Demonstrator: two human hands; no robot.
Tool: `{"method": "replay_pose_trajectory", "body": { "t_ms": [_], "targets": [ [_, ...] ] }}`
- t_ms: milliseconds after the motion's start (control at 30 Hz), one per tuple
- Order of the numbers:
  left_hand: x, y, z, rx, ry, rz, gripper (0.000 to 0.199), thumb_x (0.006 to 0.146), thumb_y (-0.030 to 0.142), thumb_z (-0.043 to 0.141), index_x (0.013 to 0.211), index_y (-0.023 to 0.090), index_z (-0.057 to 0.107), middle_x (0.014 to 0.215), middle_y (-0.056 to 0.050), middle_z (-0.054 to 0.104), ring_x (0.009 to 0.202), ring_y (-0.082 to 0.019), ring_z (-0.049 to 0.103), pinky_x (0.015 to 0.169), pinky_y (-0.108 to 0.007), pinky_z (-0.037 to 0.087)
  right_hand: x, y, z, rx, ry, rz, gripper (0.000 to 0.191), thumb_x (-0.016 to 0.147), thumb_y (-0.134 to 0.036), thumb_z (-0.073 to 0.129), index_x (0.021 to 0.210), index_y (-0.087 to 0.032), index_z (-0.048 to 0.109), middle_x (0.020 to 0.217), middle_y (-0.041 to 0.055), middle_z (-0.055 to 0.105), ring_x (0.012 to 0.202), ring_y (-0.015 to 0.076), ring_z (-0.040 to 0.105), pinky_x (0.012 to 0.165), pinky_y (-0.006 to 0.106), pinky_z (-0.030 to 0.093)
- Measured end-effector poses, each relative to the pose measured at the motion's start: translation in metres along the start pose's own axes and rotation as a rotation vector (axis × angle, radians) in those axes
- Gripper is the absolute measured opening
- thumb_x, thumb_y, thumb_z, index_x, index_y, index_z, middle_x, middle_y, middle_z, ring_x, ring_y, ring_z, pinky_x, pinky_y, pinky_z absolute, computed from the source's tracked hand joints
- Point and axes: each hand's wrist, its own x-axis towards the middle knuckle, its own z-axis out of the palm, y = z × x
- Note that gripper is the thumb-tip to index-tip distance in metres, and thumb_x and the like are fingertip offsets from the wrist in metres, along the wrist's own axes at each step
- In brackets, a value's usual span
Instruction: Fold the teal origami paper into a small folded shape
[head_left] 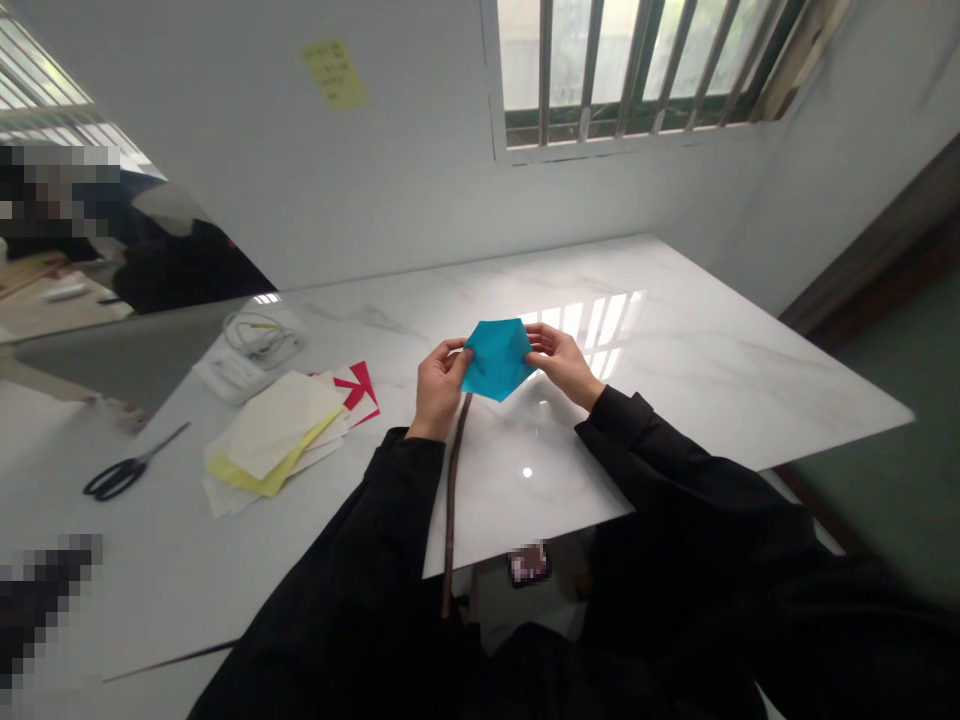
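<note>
A small sheet of blue paper (496, 358), with several angled edges, is held up above the white marbled table (697, 350). My left hand (439, 388) pinches its left edge between thumb and fingers. At the opposite edge, my right hand (564, 362) grips the paper the same way, thumb in front. A thin brown stick (452, 500) lies below the paper, near my left wrist, and runs out over the table's front edge.
Left of my hands lie a stack of white and yellow paper (277, 430), red paper pieces (362, 388), a coiled white cable (262, 338) and black-handled scissors (120, 478). A yellow note (335, 73) sticks to the wall below and beside a barred window (637, 70).
</note>
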Motion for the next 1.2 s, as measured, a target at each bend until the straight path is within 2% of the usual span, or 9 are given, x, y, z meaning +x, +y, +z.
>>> {"method": "replay_pose_trajectory", "body": {
  "t_ms": [200, 300, 400, 467, 567, 733, 933, 1067, 1200],
  "targets": [
    [0.002, -0.001, -0.005, 0.091, 0.134, 0.042, 0.042, 0.077, 0.051, 0.082, 0.1, 0.018, 0.07, 0.074, -0.002, 0.07, 0.065, -0.017, 0.063, 0.063, -0.028, 0.048, -0.014, -0.013, 0.008, -0.181, 0.13, -0.122, 0.044, 0.09, -0.047, 0.072, 0.129, -0.025, 0.069, 0.122, 0.0108, 0.07, 0.106, 0.0258, 0.066, 0.09, 0.043, 0.058],
    [0.002, -0.003, -0.006, 0.127, 0.191, 0.066, 0.039, 0.078, 0.049, 0.081, 0.1, 0.018, 0.07, 0.077, -0.003, 0.073, 0.066, -0.018, 0.065, 0.061, -0.027, 0.048, -0.022, -0.014, 0.019, -0.248, 0.08, -0.196, 0.077, 0.084, -0.053, 0.083, 0.151, -0.029, 0.055, 0.147, 0.0149, 0.06, 0.122, 0.0321, 0.062, 0.098, 0.048, 0.057],
    [0.001, -0.003, -0.006, 0.134, 0.171, 0.085, 0.039, 0.08, 0.051, 0.082, 0.101, 0.019, 0.07, 0.078, -0.003, 0.073, 0.067, -0.018, 0.067, 0.059, -0.026, 0.048, -0.023, -0.008, 0.028, -0.362, 0.052, -0.238, 0.103, 0.075, -0.045, 0.09, 0.163, -0.029, 0.04, 0.161, 0.0185, 0.048, 0.141, 0.0398, 0.05, 0.104, 0.056, 0.056],
    [0.001, -0.003, -0.005, 0.125, 0.115, 0.101, 0.041, 0.08, 0.052, 0.083, 0.101, 0.019, 0.071, 0.078, -0.003, 0.074, 0.068, -0.018, 0.068, 0.059, -0.026, 0.048, -0.021, -0.004, 0.029, -0.393, 0.089, -0.229, 0.092, 0.079, -0.037, 0.083, 0.162, -0.027, 0.043, 0.157, 0.019, 0.052, 0.141, 0.0395, 0.051, 0.104, 0.058, 0.056],
    [0.0, -0.002, -0.003, 0.124, 0.079, 0.116, 0.043, 0.08, 0.053, 0.084, 0.102, 0.018, 0.073, 0.079, -0.004, 0.075, 0.069, -0.018, 0.067, 0.06, -0.026, 0.05, -0.016, -0.001, 0.024, -0.372, 0.159, -0.168, 0.065, 0.081, -0.024, 0.071, 0.146, -0.025, 0.06, 0.136, 0.015, 0.068, 0.123, 0.0335, 0.063, 0.1, 0.053, 0.059],
    [0.002, 0.001, -0.006, 0.09, 0.057, 0.086, 0.044, 0.078, 0.05, 0.084, 0.106, 0.017, 0.075, 0.086, -0.006, 0.076, 0.075, -0.019, 0.068, 0.067, -0.028, 0.053, -0.01, -0.002, 0.008, -0.308, 0.187, -0.079, 0.03, 0.082, -0.023, 0.066, 0.11, -0.025, 0.076, 0.098, 0.0051, 0.077, 0.092, 0.0249, 0.071, 0.088, 0.046, 0.061],
    [0.008, -0.002, -0.014, 0.084, -0.075, -0.05, 0.039, 0.07, 0.043, 0.084, 0.097, 0.018, 0.072, 0.09, -0.006, 0.073, 0.078, -0.02, 0.066, 0.068, -0.031, 0.054, -0.008, -0.005, 0.005, -0.258, 0.173, -0.132, 0.022, 0.087, -0.032, 0.067, 0.105, -0.024, 0.078, 0.102, 0.0049, 0.077, 0.09, 0.0228, 0.07, 0.084, 0.041, 0.059],
    [0.01, -0.006, -0.014, 0.131, 0.01, 0.052, 0.023, 0.074, 0.032, 0.072, 0.093, 0.019, 0.072, 0.084, -0.004, 0.071, 0.08, -0.021, 0.063, 0.072, -0.031, 0.051, -0.01, -0.008, 0.011, -0.093, 0.032, -0.092, 0.031, 0.086, -0.041, 0.073, 0.111, -0.023, 0.076, 0.103, 0.0058, 0.076, 0.093, 0.0225, 0.07, 0.085, 0.04, 0.06],
    [0.007, -0.005, -0.013, 0.29, 0.104, 0.183, 0.014, 0.082, 0.025, 0.062, 0.092, 0.021, 0.071, 0.083, -0.003, 0.068, 0.08, -0.021, 0.059, 0.076, -0.031, 0.046, -0.017, -0.01, 0.016, -0.087, -0.03, -0.065, 0.045, 0.088, -0.04, 0.074, 0.13, -0.025, 0.07, 0.111, 0.0065, 0.072, 0.079, 0.0185, 0.067, 0.071, 0.036, 0.06]
  ]
}}
